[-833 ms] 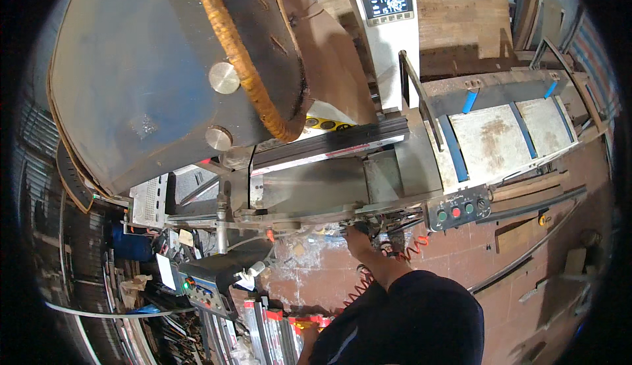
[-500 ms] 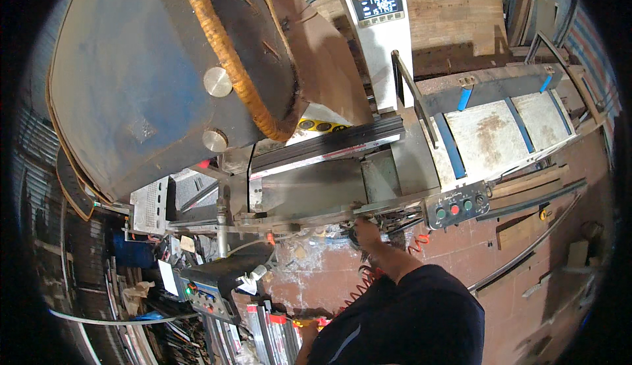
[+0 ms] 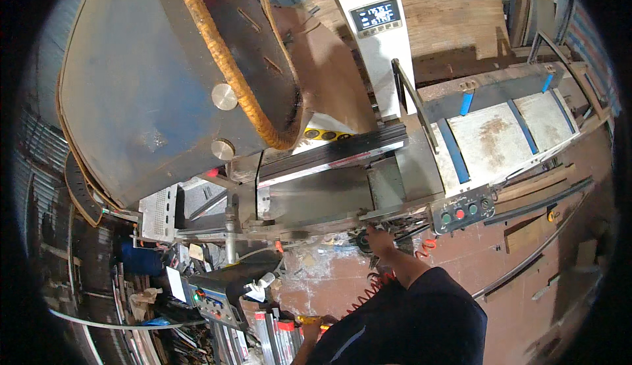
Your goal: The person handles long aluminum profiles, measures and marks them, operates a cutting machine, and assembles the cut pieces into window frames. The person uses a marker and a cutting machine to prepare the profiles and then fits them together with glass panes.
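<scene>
My right hand [image 3: 380,241] reaches to the front edge of a large saw-like machine. Its fingers are curled beside a dark rounded part [image 3: 361,239] below the edge; what they grip is hidden. Low down, my left hand [image 3: 310,331] is closed around a yellow object [image 3: 308,319], possibly a small air gun. A red coiled hose [image 3: 372,287] runs near it and partly behind my dark sleeve. On the machine bed, a stack of long dark profiles [image 3: 332,156] with a pale front face lies beneath the big blue-grey housing [image 3: 141,95].
A white post with a lit display [image 3: 376,16] stands behind the bed. To the right are a roller table [image 3: 490,134] and a button panel [image 3: 463,211]. Another control box [image 3: 214,306] and upright profile bars [image 3: 266,338] stand lower left. Timber [image 3: 530,232] lies on the tiled floor.
The whole view has shifted slightly, so the machine appears a little lower and further right. More of the yellow object shows at my left hand. My right hand remains at the machine's front edge.
</scene>
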Demonstrator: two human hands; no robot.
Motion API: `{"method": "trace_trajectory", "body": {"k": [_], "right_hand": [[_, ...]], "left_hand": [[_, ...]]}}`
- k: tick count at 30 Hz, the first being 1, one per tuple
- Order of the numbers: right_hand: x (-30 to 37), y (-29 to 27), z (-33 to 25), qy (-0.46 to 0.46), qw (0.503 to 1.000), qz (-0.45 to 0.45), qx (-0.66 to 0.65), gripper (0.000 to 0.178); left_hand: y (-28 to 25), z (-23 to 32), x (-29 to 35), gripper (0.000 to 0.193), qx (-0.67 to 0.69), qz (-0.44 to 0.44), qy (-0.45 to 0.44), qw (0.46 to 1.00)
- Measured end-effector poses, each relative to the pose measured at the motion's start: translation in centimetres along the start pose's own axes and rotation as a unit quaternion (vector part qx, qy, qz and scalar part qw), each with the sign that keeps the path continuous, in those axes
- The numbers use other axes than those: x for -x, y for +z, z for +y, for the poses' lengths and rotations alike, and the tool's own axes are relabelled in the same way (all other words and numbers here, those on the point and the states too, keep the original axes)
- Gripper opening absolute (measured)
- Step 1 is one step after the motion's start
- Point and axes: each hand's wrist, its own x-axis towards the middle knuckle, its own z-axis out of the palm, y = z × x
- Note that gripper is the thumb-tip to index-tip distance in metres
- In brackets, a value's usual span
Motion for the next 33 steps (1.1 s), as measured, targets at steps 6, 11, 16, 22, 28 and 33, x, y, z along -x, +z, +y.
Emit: {"method": "trace_trajectory", "body": {"k": [6,11,16,22,28,33], "right_hand": [[-2.7,5.4,-3.5,0.048,0.998,0.004,0.036,0.04],[1.3,4.6,-4.5,-0.02,1.0,-0.009,0.013,0.025],[3.1,0.3,-2.0,-0.027,0.998,-0.052,0.02,0.031],[3.6,0.9,-2.1,0.017,1.0,-0.025,-0.003,0.032],[3.0,1.5,-1.1,0.055,0.995,0.084,0.006,0.028],[0.6,0.0,-2.4,-0.031,0.99,0.137,-0.034,0.027]], "left_hand": [[0.4,2.4,0.2,0.02,0.052,0.032,-0.042,0.997],[-0.1,2.9,0.6,0.018,-0.015,0.023,-0.07,0.997],[-0.4,3.9,0.9,0.017,0.148,0.084,-0.058,0.984],[0.7,4.6,-0.3,0.024,0.157,0.07,-0.006,0.985],[-0.1,1.5,1.7,0.029,0.171,0.047,0.02,0.984],[0.0,-1.3,1.8,0.026,0.092,0.031,0.006,0.995]]}}
